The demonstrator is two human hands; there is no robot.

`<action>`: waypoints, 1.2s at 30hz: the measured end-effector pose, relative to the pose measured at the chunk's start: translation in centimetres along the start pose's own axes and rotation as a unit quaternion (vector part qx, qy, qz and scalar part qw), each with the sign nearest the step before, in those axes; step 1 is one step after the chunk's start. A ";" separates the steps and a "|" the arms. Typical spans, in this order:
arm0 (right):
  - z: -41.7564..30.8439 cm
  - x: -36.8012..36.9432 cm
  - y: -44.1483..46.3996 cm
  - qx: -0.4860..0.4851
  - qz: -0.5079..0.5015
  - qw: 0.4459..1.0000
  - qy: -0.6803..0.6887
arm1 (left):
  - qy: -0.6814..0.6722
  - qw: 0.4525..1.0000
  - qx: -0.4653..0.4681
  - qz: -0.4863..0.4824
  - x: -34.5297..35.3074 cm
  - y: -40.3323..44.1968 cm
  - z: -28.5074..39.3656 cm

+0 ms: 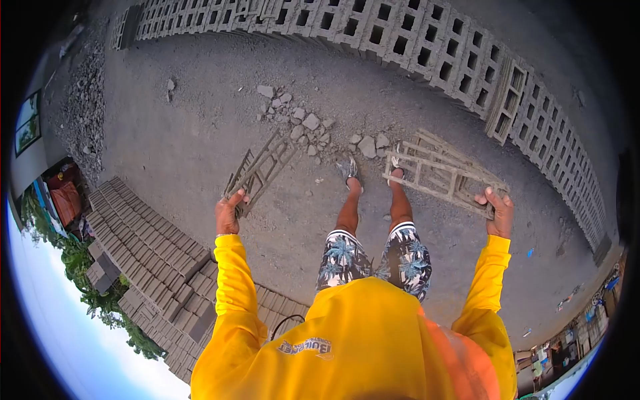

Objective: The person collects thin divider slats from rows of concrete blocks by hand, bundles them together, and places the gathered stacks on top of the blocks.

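Note:
My left hand is closed on the near end of some narrow ladder-like frames, which slant away to the upper right. Out to the other side, my right hand grips the end of more ladder-like frames, overlapping and spread at slightly different angles. Both sets are grey and dusty, with long side rails and short crosspieces; whether they are wood or metal I cannot tell. The right-hand frames reach across to my foot and partly cover it. How many frames each hand holds is hard to make out.
Broken concrete lumps lie on the grey ground just ahead of my feet. A long curving row of hollow concrete blocks runs across the far side. Stacked blocks stand at left, with a gravel heap beyond them.

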State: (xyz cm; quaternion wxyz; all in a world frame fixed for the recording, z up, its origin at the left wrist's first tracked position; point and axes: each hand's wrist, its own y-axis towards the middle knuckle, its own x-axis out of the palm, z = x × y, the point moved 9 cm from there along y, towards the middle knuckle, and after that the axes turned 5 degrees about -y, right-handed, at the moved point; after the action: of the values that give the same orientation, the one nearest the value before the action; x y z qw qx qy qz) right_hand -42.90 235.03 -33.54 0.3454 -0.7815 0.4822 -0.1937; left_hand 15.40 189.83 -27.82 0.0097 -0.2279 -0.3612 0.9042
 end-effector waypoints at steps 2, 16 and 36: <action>-3.8 -7.7 -2.0 -0.012 0.069 0.996 -0.054 | -0.022 0.999 0.012 0.033 -9.8 1.3 0.0; -2.4 2.8 3.7 -0.205 0.244 0.884 -0.343 | -0.010 0.999 -0.040 0.007 10.4 -1.2 -4.5; 6.9 30.8 -10.6 -0.230 -0.123 0.922 -0.287 | -0.215 0.903 -0.136 -0.345 23.5 -12.1 -8.0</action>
State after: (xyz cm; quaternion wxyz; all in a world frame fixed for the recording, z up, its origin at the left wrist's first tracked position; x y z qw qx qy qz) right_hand -17.76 213.24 -31.54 0.2534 -0.9146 0.2936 0.1142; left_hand -4.08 208.19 -34.47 0.2121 0.1118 -0.5298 0.8135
